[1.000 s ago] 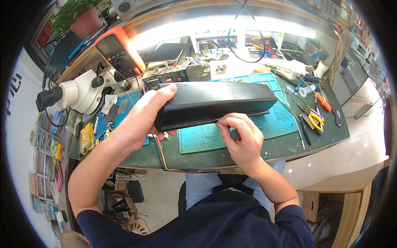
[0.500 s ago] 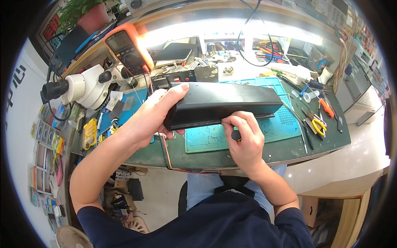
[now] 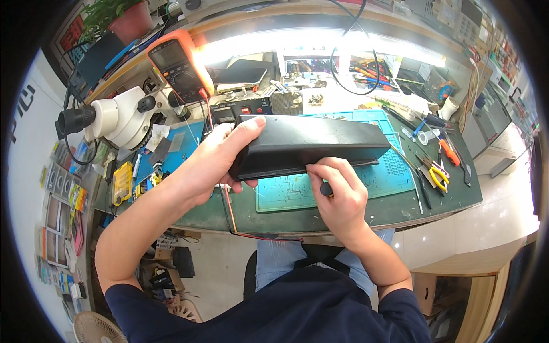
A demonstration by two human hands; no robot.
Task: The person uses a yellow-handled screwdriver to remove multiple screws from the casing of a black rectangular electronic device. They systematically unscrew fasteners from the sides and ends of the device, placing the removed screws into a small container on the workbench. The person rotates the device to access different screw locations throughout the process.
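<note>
Wears a dark navy shirt (image 3: 269,311) and light blue jeans (image 3: 271,263), close to the front edge of a green counter (image 3: 452,194). Grasps a dark round-ended handle (image 3: 326,189) in the right hand (image 3: 343,199), with the butt visible beside the curled fingers. Brings the tips of thumb and forefinger to the near lower edge of a long black case (image 3: 314,137), roughly midway along. Cannot tell a pinch on that edge from a light touch. Clasps the left end of the case firmly in the left hand (image 3: 213,163), with the thumb on the top face by the corner and the other fingers curled underneath. Holds the case raised above the counter, lengthwise from left to right, between the two hands.

Beneath and beyond the case, a teal mat (image 3: 280,197); left of the mat, red and black wires (image 3: 263,236) over the counter's front edge. To the right, yellow-handled pliers (image 3: 439,179) and an orange-handled tool (image 3: 449,151). To the left, a yellow box (image 3: 122,183), then a white microscope (image 3: 117,117). Farther back, an orange multimeter (image 3: 182,74) and, along the shelf, a bright light strip (image 3: 320,39). At upper left, a potted plant (image 3: 130,22).
</note>
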